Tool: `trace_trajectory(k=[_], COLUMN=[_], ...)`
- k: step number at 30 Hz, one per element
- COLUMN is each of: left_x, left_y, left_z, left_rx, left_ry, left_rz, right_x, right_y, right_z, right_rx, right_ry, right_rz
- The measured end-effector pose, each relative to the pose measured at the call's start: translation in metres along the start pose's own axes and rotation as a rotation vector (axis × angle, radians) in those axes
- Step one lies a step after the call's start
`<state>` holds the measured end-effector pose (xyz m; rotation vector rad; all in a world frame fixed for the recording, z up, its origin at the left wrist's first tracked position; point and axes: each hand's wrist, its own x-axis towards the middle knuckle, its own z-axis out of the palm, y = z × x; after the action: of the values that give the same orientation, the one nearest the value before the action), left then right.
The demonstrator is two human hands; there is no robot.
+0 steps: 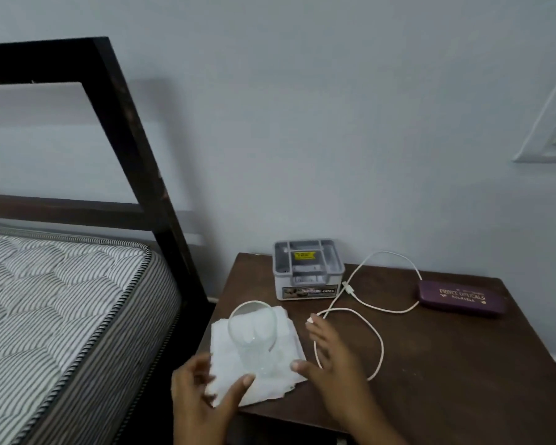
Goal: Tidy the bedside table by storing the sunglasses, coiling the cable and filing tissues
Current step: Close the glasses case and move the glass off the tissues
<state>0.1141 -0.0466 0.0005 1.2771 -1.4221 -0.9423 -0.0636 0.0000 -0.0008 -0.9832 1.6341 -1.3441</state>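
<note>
White tissues (pixel 265 391) sit in a loose stack at the lower middle of the frame, on the near left corner of the table (pixel 446 380), just right of the striped mattress (pixel 61 300). A clear glass (pixel 252 338) stands on them, I judge as a weight, so it must come off before they can be filed. My left hand (pixel 203 393) lies at the stack's left edge, thumb on the paper and fingers loosely curved; I cannot tell if it pinches anything. Behind, the grey divided box (pixel 308 271) looks like the filing place. My right hand (pixel 331 370) is spread flat, thumb touching the stack's right edge, fingers lying across the uncoiled white cable (pixel 381 343). At far right the purple glasses case (pixel 461 298) lies closed, well apart from both hands.
</note>
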Motion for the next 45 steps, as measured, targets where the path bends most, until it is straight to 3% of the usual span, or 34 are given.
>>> trace_trajectory(k=[3,7,14,20,27,30,34,45], left_x=[0.022,0.036,0.037,0.039,0.018,0.003,-0.031,-0.072], left_y=[0.002,-0.001,0.001,0.023,0.066,0.079,0.084,0.07], left_z=[0.002,0.015,0.027,0.026,0.082,0.128,0.196,0.289], left_rx=[-0.017,-0.045,0.016,-0.018,-0.07,-0.044,-0.112,-0.146], left_ry=[-0.195,-0.364,-0.334,-0.421,-0.631,-0.733,-0.856,-0.943], left_rz=[0.02,0.013,-0.008,-0.022,0.093,0.171,0.135,0.115], right_x=[0.01,0.016,0.016,0.011,-0.01,-0.02,-0.029,-0.031], right_y=[0.002,-0.005,-0.004,-0.012,-0.02,-0.013,0.008,0.041], right_z=[0.029,0.049,0.058,0.041,-0.034,-0.077,-0.134,-0.206], right_rx=[-0.135,-0.16,-0.086,-0.099,-0.25,-0.271,-0.374,-0.325], right_ry=[-0.107,-0.097,0.04,0.134,0.393,0.538,0.697,0.819], right_rz=[-0.013,-0.044,-0.075,-0.135,-0.233,-0.201,-0.147,-0.018])
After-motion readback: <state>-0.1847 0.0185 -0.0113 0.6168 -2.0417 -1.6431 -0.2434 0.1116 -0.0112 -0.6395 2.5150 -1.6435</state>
